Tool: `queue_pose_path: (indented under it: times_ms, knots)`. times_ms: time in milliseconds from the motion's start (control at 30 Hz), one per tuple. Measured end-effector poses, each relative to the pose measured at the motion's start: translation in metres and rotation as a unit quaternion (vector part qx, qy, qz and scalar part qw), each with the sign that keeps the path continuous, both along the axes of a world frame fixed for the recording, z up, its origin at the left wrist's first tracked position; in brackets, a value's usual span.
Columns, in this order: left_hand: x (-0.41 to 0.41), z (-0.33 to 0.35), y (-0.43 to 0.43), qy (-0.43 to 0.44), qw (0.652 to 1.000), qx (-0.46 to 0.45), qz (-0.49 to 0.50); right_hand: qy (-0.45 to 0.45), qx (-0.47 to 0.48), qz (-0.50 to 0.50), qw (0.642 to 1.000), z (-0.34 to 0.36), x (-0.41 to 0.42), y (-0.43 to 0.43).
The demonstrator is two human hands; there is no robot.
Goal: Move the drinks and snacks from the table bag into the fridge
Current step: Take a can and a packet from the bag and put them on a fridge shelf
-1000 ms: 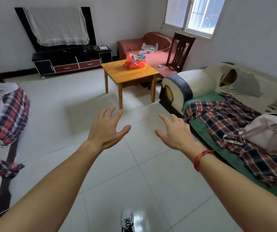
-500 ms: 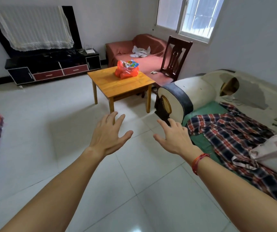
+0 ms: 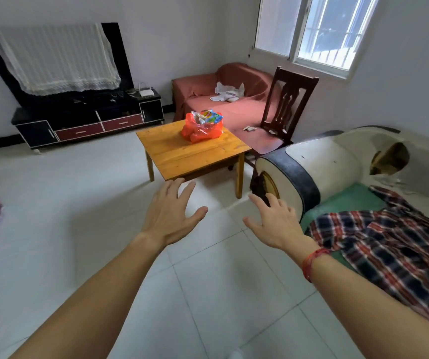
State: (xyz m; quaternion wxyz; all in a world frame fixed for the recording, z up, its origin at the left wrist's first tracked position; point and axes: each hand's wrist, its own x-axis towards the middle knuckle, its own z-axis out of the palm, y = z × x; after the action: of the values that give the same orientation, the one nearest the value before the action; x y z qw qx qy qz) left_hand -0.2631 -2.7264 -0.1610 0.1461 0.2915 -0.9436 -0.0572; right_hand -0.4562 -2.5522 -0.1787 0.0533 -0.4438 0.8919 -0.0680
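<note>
One table (image 3: pixel 192 154), one red bag (image 3: pixel 201 129), one chair (image 3: pixel 284 110), two empty hands (image 3: pixel 168 216).

Open tiled floor is lying between us and the small wooden table (image 3: pixel 192 154).

We are seeing bare white tile floor (image 3: pixel 83 203) stretching ahead and to the left, with nothing standing on it up to the table's near legs. Our left hand (image 3: pixel 168 216) and right hand (image 3: pixel 276 226) are hanging spread and empty over this floor, apart from each other. On the right, the rounded white-and-black sofa arm (image 3: pixel 301 174) is crowding in just beside the table's near right corner and narrowing that side. The dark wooden chair (image 3: pixel 285 112) is standing just beyond the table on the far right. The orange plastic bag (image 3: pixel 201 130) is sitting at the table's far edge, with bare tabletop in front of it.
</note>
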Motion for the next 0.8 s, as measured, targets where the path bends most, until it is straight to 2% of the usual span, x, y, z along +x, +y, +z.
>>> queue_pose_path:
  times_ms: [200, 500, 800]
  knots:
    - [-0.087, 0.004, -0.059, 0.001, 1.000, -0.005, 0.013, -0.008, 0.008, 0.017, 1.000, 0.005, -0.092, -0.064]
    - [-0.178, -0.014, -0.149, -0.025, 0.999, 0.007, 0.029, -0.016, 0.024, 0.036, 0.999, -0.002, -0.185, -0.154]
    - [-0.270, -0.034, -0.283, -0.022, 1.000, 0.007, 0.021, -0.007, 0.028, 0.040, 0.999, -0.019, -0.272, -0.286]
